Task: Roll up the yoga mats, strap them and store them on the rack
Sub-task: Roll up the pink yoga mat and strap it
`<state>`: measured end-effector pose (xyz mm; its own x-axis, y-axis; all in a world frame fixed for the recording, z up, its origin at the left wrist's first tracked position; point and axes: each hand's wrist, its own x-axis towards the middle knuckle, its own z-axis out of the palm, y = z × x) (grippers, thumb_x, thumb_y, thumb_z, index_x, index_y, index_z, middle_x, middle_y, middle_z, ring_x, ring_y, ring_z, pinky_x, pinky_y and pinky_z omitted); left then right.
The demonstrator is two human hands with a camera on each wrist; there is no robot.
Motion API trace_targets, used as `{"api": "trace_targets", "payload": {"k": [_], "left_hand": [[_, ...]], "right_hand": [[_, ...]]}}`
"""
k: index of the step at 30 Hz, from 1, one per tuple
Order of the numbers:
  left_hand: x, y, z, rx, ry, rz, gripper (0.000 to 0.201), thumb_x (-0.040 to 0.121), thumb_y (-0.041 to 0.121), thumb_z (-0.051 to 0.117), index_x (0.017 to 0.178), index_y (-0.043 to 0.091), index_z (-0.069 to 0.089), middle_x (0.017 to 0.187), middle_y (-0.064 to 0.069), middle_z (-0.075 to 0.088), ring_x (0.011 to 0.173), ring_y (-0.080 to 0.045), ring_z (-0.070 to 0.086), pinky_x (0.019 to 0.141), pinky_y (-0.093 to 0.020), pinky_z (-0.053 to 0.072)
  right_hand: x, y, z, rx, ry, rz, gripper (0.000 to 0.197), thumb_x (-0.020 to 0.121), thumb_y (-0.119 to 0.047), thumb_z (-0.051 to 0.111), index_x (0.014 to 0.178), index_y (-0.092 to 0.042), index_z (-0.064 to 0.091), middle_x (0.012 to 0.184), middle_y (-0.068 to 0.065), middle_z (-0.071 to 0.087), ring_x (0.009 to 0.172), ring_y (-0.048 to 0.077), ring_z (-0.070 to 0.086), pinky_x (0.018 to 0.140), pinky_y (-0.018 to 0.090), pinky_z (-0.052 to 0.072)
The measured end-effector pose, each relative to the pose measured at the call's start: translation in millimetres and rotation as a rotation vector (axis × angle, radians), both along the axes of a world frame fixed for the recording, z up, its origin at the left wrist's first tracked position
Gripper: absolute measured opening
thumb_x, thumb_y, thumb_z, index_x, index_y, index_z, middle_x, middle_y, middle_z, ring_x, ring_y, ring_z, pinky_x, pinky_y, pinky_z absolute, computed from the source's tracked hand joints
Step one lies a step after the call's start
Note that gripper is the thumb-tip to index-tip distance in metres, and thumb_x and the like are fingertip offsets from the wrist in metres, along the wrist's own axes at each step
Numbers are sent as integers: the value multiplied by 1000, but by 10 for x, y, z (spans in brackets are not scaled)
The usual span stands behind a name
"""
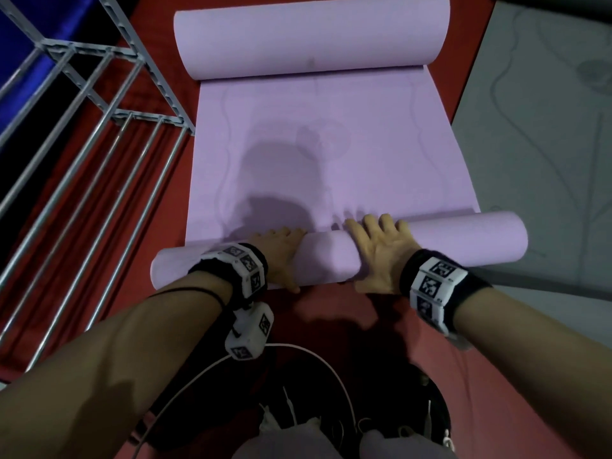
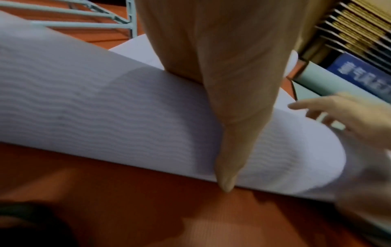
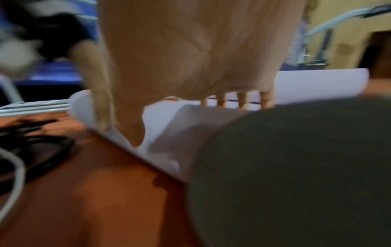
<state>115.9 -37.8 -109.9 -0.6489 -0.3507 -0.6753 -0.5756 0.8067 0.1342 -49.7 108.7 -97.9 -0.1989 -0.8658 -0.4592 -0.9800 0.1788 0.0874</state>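
A lilac yoga mat point(image 1: 331, 144) lies lengthwise on the red floor, curled into a wide roll at its far end point(image 1: 311, 34) and a tighter roll at the near end point(image 1: 463, 238). Both my hands press flat on top of that near roll. My left hand point(image 1: 281, 250) lies left of the middle, its thumb down the near side of the roll point(image 2: 105, 108). My right hand point(image 1: 377, 246) lies just right of the middle with its fingers spread over the top. In the right wrist view the picture is blurred; the palm point(image 3: 190, 50) rests on the roll point(image 3: 165, 120).
A grey metal rack point(image 1: 99, 134) stands on the left, close to the mat's left edge. A grey patterned mat point(image 1: 546, 144) covers the floor on the right. White and black cables point(image 1: 298, 366) lie by my knees on the red floor point(image 1: 331, 313).
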Motion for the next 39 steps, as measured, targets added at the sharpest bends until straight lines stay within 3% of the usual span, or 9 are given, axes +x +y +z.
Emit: {"api": "trace_targets", "payload": {"k": [5,9,13,16,25,30,32,35,39], "left_hand": [[84,-51,-10,-13,231,45,109,55,55,80,146,25,29,140,-3,38,129,-27,36,105,-40,31],[407,-4,-109,-202,483,-48,87,66,73,49,132,15,53,124,-10,58,107,-33,59,88,-44,46],[398,55,-159,-356,307,-114,103,65,73,57,147,17,31,140,-10,48,118,-32,52,98,-47,41],[242,-6,-96,-332,159,-102,108,68,58,70,152,21,12,145,-6,38,126,-28,44,103,-42,37],[210,-105,-20,119,4,0,94,54,37,89,134,27,42,129,-1,57,116,-24,54,98,-34,44],[161,-212,-24,237,-26,96,96,51,31,86,136,32,42,122,2,58,105,-17,54,91,-28,44],[141,-269,-14,325,-23,174,101,39,37,80,133,38,42,126,3,57,107,-15,55,94,-35,49],[150,-344,-28,361,-18,223,120,29,47,80,137,37,30,133,1,50,114,-21,54,97,-42,49],[270,-412,37,297,149,319,106,58,29,92,142,13,29,143,-5,40,128,-22,43,103,-25,35]], "right_hand": [[62,-51,-144,-5,47,-54,117,59,-77,68,146,-16,19,137,9,33,120,36,37,103,51,28],[13,-163,-154,-21,-17,-100,115,59,-77,69,146,-18,22,141,8,34,126,37,37,109,56,23],[-54,-204,-133,-30,-71,-115,109,59,-77,68,144,-21,28,140,6,41,125,36,40,111,53,24],[-101,-244,-83,-47,-111,-127,104,57,-78,69,140,-25,35,135,4,47,120,33,45,105,46,32],[-52,-72,31,136,-277,-146,104,62,-82,65,145,-28,34,135,1,51,122,29,48,103,43,35],[108,55,16,28,-137,-193,102,73,-81,52,144,-14,25,146,7,36,133,31,34,110,51,23],[201,148,-32,-70,-85,-163,97,78,-78,46,146,-13,22,147,8,33,133,32,31,109,51,24],[191,170,-99,-33,-61,-112,115,70,-82,53,151,-11,12,149,11,25,136,34,26,112,54,17],[7,0,-143,-51,-167,-138,119,58,-79,67,146,-13,23,144,9,37,133,32,34,112,52,18]]}}
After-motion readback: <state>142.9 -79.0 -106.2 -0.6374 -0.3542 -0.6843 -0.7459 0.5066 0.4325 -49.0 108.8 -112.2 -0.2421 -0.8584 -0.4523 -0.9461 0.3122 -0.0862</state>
